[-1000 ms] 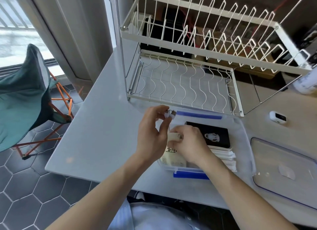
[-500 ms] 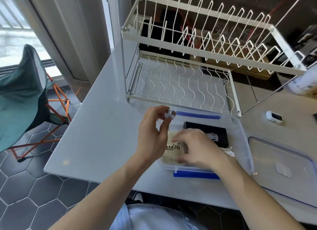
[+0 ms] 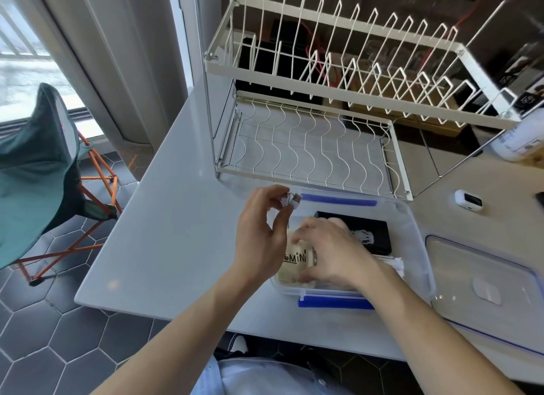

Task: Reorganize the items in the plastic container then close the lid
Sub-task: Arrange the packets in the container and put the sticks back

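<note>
A clear plastic container [image 3: 419, 235] with blue clips stands open on the white table. Inside lie a cream packet [image 3: 294, 262] printed "MiNi", a black box [image 3: 371, 237] and white sachets [image 3: 396, 265]. My right hand [image 3: 326, 253] rests palm-down inside the container, fingers on the cream packet. My left hand [image 3: 262, 235] hovers over the container's left rim and pinches a small white and silver plug [image 3: 291, 200] between thumb and fingers. The clear lid [image 3: 485, 291] lies flat on the table to the right of the container.
A white two-tier wire dish rack [image 3: 338, 106] stands just behind the container. A small white device [image 3: 468, 199] lies at the right, with a white bottle [image 3: 521, 141] further back. A green folding chair [image 3: 38, 170] stands on the floor at the left.
My right hand has slid from gripping the packet's top edge to lying flat over it, and the packet now sits lower in the container. My left hand keeps the plug in place.
</note>
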